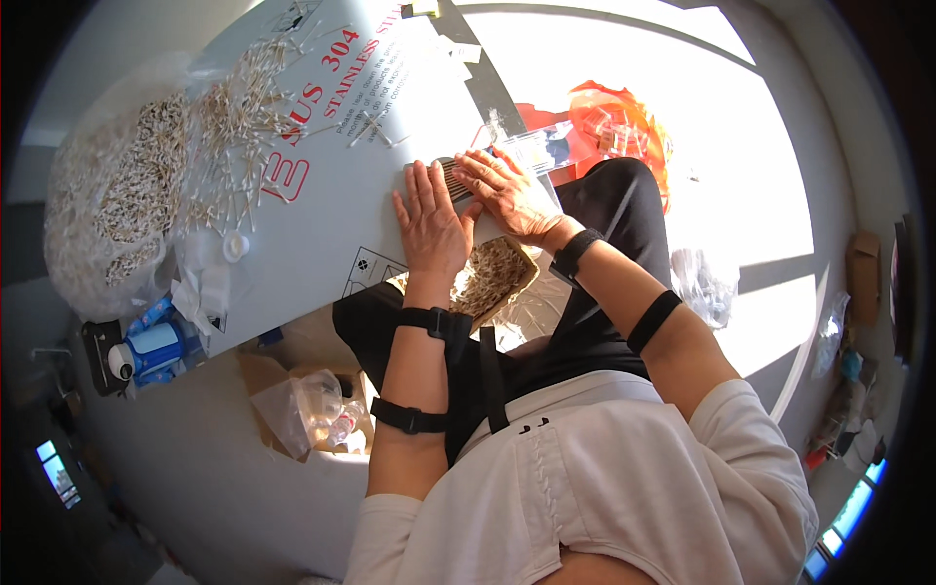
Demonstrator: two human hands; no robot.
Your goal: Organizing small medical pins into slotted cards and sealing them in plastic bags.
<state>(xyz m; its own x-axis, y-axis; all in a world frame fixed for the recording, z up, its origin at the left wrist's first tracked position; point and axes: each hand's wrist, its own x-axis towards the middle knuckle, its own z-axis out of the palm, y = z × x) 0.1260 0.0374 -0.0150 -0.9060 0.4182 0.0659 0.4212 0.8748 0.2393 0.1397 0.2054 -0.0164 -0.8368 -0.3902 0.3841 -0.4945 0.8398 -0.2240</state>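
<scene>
My left hand lies flat with fingers together on the edge of a white printed cardboard sheet. My right hand rests beside it, fingers spread over a small bunch of cotton swabs lined up at the board's edge. Under both wrists, on my lap, sits an open cardboard box filled with cotton swabs. Neither hand visibly grips anything.
Loose cotton swabs are scattered over the board's far part, beside a large clear bag of swabs. An orange plastic bag lies on the sunlit floor. A blue-and-white container and a clear bag in a carton sit at left.
</scene>
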